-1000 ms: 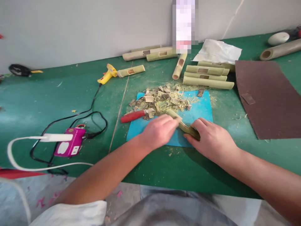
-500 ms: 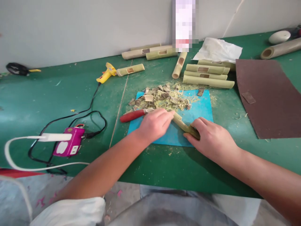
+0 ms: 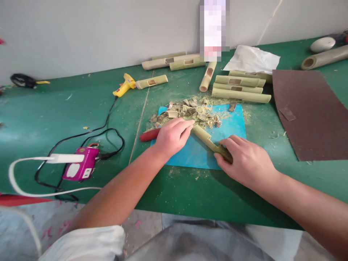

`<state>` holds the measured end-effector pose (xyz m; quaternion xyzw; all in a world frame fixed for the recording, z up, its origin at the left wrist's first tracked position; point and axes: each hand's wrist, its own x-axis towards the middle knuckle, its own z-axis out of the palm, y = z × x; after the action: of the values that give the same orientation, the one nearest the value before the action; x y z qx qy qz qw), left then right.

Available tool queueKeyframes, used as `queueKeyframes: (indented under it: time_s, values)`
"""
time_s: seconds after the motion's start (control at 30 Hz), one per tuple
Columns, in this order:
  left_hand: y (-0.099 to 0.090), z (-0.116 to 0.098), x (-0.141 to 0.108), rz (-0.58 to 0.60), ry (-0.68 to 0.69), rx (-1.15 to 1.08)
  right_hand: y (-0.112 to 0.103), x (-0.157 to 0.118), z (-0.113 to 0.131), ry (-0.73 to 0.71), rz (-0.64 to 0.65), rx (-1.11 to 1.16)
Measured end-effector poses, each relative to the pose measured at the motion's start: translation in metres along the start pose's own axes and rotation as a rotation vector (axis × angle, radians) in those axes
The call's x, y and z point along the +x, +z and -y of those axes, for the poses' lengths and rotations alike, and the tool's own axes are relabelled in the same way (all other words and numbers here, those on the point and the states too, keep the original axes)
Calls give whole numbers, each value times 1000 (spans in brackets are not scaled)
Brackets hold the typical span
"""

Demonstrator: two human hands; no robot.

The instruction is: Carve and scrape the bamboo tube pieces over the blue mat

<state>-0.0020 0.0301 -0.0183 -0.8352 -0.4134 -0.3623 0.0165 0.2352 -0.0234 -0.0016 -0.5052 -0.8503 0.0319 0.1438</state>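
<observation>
Tube (image 3: 202,136) being grasped at nr end by R hand (image 3: 248,157) fingers, over mat (image 3: 187,156); L hand (image 3: 172,138) being held nr far end, grip can't tell. Prob. notch (image 3: 212,143) being cleared; next, steady R hold likely being needed.

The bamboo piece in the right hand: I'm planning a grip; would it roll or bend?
The bamboo piece may roll if pushed, its outside being rounded. It seems stiff, lying straight under the right hand, but probably weaker at the notch.

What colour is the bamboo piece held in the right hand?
The bamboo piece is pale yellowish green, best seen in the head view.
</observation>
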Motion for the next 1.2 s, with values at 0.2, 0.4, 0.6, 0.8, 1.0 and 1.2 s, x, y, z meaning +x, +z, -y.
queueKeyframes:
  time_s: [0.2, 0.4, 0.6, 0.8, 1.0, 1.2]
  values:
    - [-1, -6, 0, -14, 59, -30, 1, 3, -6, -42, -80, 22]
    - [0, -5, 1, 0, 50, -45, 0, 4, -7, -17, -57, 7]
    - [0, -14, 0, 85, 11, -47, 0, 3, -5, -8, -18, -28]
    - [2, -23, -2, 166, 78, -77, 0, 2, -2, -54, -37, -31]
    - [-3, -27, -2, 149, 57, -13, 1, 1, 0, -51, -33, -17]
    - [-3, -18, -6, 115, 5, -40, 1, -1, 0, -39, -23, -4]
